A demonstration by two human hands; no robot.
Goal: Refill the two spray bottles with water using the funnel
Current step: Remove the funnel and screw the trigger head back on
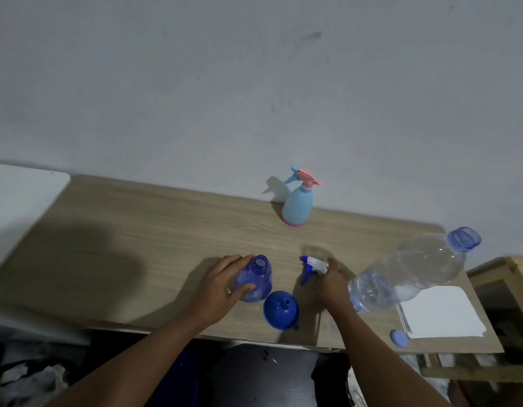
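Observation:
A clear blue spray bottle point(255, 279) stands open-necked on the wooden table point(137, 239); my left hand point(222, 284) grips its body. Its white-and-blue trigger head point(313, 267) lies on the table to the right, and my right hand point(332, 282) holds its rear end. A blue funnel point(280, 309) lies mouth-down near the front edge between my hands. A light-blue spray bottle with a pink trigger point(298, 202) stands capped by the wall. A large clear water bottle point(412, 268), uncapped, stands at the right with little water in it.
A blue bottle cap point(398, 338) lies at the table's front right corner beside a stack of white napkins point(442, 312). A wooden crate point(506, 289) stands to the right of the table. A white surface point(16, 201) adjoins the table's left end.

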